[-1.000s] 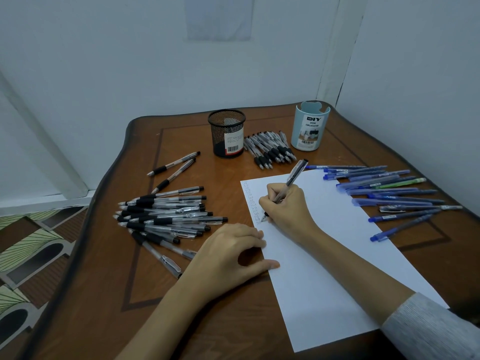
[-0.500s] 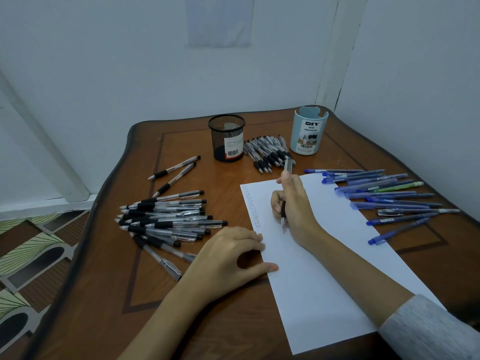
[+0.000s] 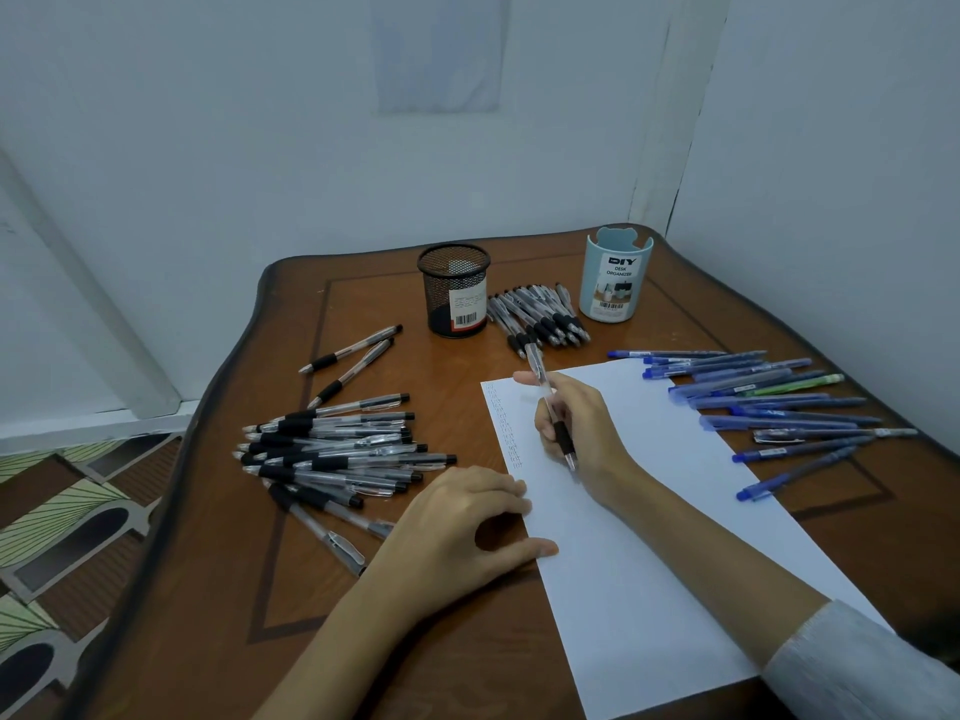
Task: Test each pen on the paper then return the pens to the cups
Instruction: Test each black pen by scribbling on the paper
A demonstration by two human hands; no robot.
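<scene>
The pale blue cup (image 3: 615,283), standing far right on the desk (image 3: 208,615), is showing the printed words "DIY DESK ORGANIZER" above a barcode. The black mesh cup (image 3: 454,291) to its left is carrying a white barcode sticker whose small text is too fine to read. A row of black-grip pens (image 3: 540,317) is lying between the two cups. The right hand (image 3: 587,433) is gripping a clear pen (image 3: 545,392), tip pointing down over the paper (image 3: 649,553), beside a column of small test marks (image 3: 506,423). The left hand (image 3: 457,532) is resting loosely curled, holding nothing, thumb and fingertips on the paper's left edge. A heap of black-grip pens (image 3: 337,449) is lying left of the paper, and blue pens (image 3: 769,402) right of it.
</scene>
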